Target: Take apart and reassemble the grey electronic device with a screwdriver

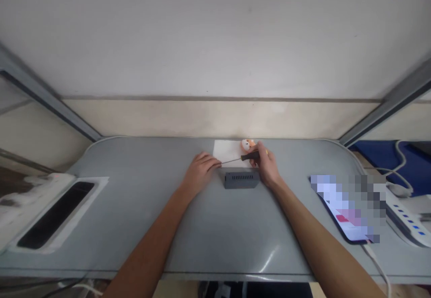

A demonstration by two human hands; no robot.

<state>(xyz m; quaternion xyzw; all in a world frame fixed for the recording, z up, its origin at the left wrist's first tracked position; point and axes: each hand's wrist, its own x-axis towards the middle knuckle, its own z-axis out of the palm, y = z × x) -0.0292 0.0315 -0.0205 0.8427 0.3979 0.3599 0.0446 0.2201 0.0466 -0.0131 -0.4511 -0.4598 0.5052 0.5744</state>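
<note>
My right hand grips the black handle of a small screwdriver, whose thin shaft points left over a white sheet. The fingertips of my left hand are pinched at the tip of that shaft. A small dark grey box with a row of vent slots lies on the grey table between my two hands, just in front of the sheet. A small orange and white figure sits at the sheet's far right corner, behind my right hand.
A phone with a lit screen and its cable lie at the right. Beyond it is a white power strip. At the left a white tray with a dark slot rests on the table. The wall is close behind.
</note>
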